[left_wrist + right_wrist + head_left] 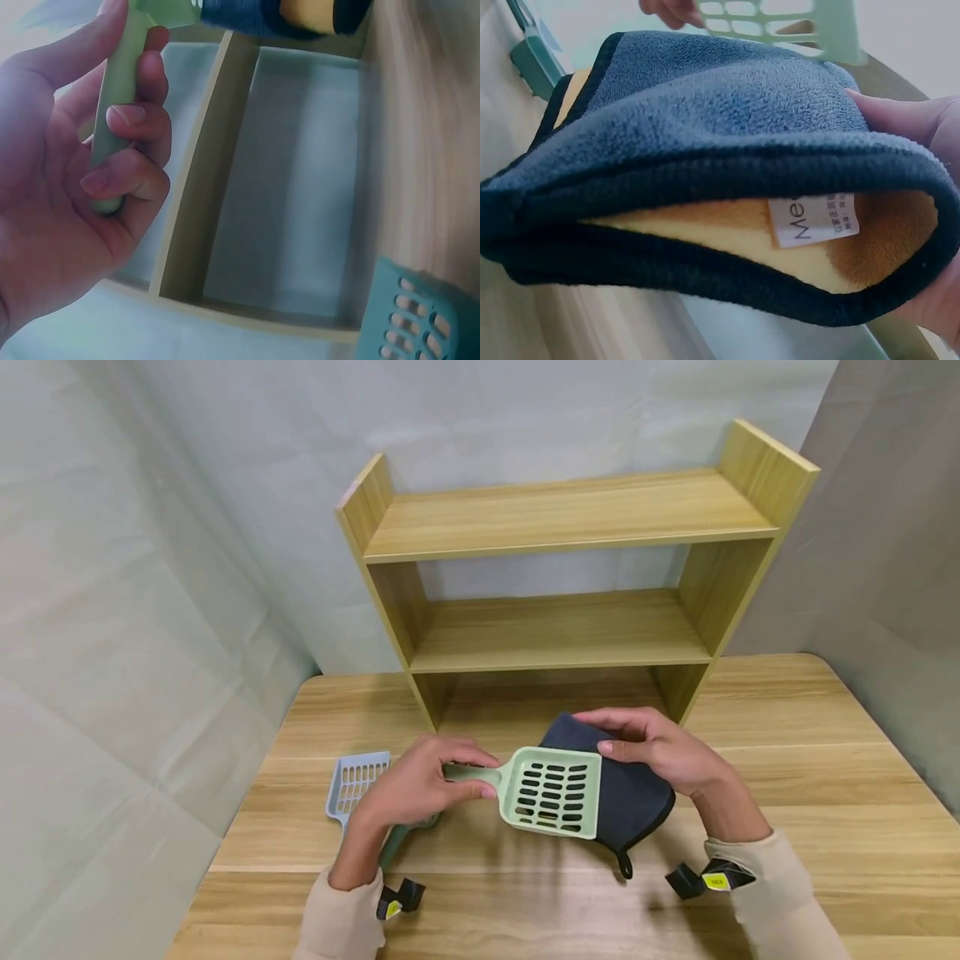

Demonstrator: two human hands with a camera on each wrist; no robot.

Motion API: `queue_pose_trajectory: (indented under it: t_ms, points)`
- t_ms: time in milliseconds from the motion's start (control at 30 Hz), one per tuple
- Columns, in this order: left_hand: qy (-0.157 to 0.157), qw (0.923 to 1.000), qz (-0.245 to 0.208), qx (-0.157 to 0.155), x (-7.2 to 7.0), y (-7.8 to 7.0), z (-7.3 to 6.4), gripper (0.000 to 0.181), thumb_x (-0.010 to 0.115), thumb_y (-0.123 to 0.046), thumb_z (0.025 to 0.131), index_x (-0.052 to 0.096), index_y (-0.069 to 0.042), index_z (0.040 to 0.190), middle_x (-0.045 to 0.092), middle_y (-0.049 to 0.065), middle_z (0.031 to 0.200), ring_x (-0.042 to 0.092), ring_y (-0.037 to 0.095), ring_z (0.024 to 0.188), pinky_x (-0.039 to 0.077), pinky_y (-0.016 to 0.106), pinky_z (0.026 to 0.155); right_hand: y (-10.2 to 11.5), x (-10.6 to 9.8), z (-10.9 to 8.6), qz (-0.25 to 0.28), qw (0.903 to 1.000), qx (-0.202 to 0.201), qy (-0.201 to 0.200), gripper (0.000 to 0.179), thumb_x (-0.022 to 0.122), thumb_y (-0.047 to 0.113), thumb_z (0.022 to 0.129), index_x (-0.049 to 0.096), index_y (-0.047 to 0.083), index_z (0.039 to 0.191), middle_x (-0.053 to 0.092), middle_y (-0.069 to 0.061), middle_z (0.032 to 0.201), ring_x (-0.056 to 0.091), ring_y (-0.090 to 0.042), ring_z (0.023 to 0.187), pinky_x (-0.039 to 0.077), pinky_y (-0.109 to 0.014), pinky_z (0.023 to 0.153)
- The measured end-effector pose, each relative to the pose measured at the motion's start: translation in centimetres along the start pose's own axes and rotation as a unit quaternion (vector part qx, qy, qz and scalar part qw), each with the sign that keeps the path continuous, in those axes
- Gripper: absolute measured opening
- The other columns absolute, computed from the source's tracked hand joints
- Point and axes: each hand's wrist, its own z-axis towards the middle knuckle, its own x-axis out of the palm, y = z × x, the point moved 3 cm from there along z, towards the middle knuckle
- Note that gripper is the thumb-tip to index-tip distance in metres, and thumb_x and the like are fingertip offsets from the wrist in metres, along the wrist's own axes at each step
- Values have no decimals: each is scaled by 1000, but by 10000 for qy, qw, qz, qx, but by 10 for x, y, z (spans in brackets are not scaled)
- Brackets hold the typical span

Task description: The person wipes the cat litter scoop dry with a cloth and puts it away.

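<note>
Gripping the scoop (544,790) by its handle (472,773), the left hand (423,781) has its fingers curled right round, with no slack in the hold. The scoop is pale green, held above the table (810,768), its slotted head pointing toward the right hand (652,747) and overlapping part of the cloth (633,802) in the head view; whether the two touch, I cannot tell. The right hand pinches the cloth, thumb on the near face, fingers behind, partly closed around its thickness. The cloth is dark blue with a black edge and a loop (625,864) hanging at its lower corner. In the right wrist view its folds gape, showing a yellow side (742,225) and a white label (814,221). Beyond the left hand a blue scoop (352,785) lies on the table, near a teal scoop (396,842) partly hidden by that hand. A wooden shelf (570,514) stands behind both hands, with a pale sheet (525,410) at its back
</note>
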Motion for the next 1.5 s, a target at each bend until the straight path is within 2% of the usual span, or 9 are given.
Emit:
queue_pose_trajectory:
  t_ms: [233,433,667,767,900,1067,1200,1367,1500]
  points:
    - [-211,9996,193,42,-4,0,-2,29,89,-21,89,84,-16,117,80,-7,104,71,5,94,58,28,86,3,-2,-2,361,9993,-118,-25,46,58,-1,107,64,17,149,75,5,132,73,-10,115,61,-26,91]
    - [-216,9993,272,167,1,-3,1,29,89,-23,89,84,-16,118,80,-8,101,69,3,90,57,27,83,-4,3,3,201,9996,20,-212,47,59,-3,104,61,5,151,74,8,133,70,-9,118,58,-24,95]
    - [-284,9990,245,-241,-2,-1,2,27,88,-24,91,84,-18,117,80,-8,109,73,8,102,58,31,93,-1,1,2,277,9973,307,-614,50,62,0,104,55,0,154,76,7,129,72,-10,114,59,-25,93]
    - [-397,9980,283,-393,-8,1,-1,26,87,-24,91,84,-20,116,80,-9,112,74,9,107,58,32,96,3,-1,-1,517,9959,400,-633,52,62,3,105,53,2,156,76,5,130,74,-13,113,61,-27,91]
    - [-552,9962,382,-546,-15,3,-4,26,87,-22,91,83,-19,117,80,-9,109,73,9,101,58,32,91,8,-2,-4,799,9947,354,-541,51,60,1,106,51,2,157,74,3,133,75,-14,114,62,-29,91]
    - [-908,9921,553,-672,-21,6,-5,27,87,-19,91,83,-15,117,80,-5,106,72,11,96,59,31,86,13,-2,-4,646,9958,341,-549,52,61,2,106,48,-4,156,74,4,134,75,-15,112,61,-28,93]
    - [-1240,9867,756,-730,-22,9,-5,30,88,-19,90,83,-12,119,82,0,109,75,16,100,60,38,90,13,0,-6,555,9962,447,-508,51,62,4,106,49,-3,155,74,4,131,74,-15,112,60,-28,93]
    - [-1596,9803,790,-857,-21,12,-3,30,87,-19,91,82,-11,121,82,4,115,77,24,108,60,49,96,12,3,-6,857,9945,498,-347,44,60,4,107,54,6,151,72,0,129,74,-15,108,62,-30,89]
    - [-1873,9753,762,-891,-20,11,0,31,88,-16,91,82,-10,121,82,5,113,76,23,104,60,44,91,11,6,-4,1206,9910,495,-295,41,59,2,107,54,9,147,70,-2,126,74,-15,102,63,-31,84]
